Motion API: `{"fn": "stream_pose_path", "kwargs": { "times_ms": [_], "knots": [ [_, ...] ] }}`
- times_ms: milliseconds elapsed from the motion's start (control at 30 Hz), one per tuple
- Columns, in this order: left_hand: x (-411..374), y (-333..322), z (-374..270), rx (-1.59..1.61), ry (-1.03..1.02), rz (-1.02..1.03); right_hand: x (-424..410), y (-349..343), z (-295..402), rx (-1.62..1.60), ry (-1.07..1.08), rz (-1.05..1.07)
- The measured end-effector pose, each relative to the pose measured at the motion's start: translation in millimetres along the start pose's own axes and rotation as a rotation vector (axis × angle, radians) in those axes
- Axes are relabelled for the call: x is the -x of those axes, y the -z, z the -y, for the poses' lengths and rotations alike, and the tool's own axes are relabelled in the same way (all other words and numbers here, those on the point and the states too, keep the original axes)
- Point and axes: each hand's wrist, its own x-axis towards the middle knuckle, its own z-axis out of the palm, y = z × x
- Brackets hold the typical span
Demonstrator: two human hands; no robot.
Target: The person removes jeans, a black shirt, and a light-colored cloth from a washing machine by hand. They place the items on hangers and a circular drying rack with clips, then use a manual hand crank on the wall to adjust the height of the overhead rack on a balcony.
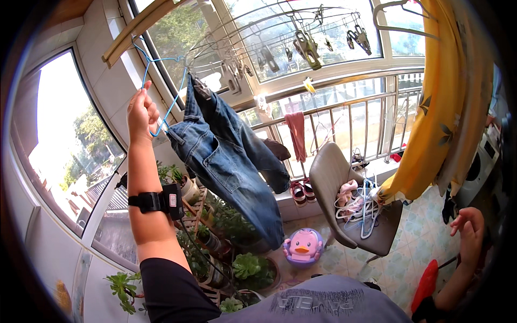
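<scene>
My left hand (143, 111) is raised and closed around one side of a blue hanger (173, 101). The hook of the hanger is at the wooden pole overhead; whether it bears on the pole I cannot tell. Blue denim jeans (222, 157) hang at the hanger's lower edge, legs slanting down to the right. Metal clips show by the waistband, and what exactly carries the jeans is hard to make out. Low at the right, my right hand (468, 226) has its fingers apart and partly curled, with nothing visible in it.
A wooden pole (141, 30) and a wire drying rack with clips (307, 48) hang overhead. Potted plants (246, 264) stand below the jeans. A grey chair (331, 181) bears a heap of hangers (363, 210). Beside it are a purple-pink duck-faced stool (303, 248) and a yellow curtain (440, 89).
</scene>
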Motion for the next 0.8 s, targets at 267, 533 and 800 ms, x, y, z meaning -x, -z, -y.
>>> {"fn": "stream_pose_path", "kwargs": {
  "times_ms": [267,533,800],
  "knots": [
    [-18.5,-15.9,18.0,0.227,0.270,0.079,5.1,14.4,10.3,-0.107,-0.081,-0.008],
    [-60.7,46.3,-30.7,0.204,0.306,0.361,-30.9,-6.9,-3.4,-0.265,-0.135,0.125],
    [-18.3,59.1,8.1,-0.310,-0.172,-0.242,-61.2,-22.9,-4.2,-0.291,-0.229,0.249]
  ]
}}
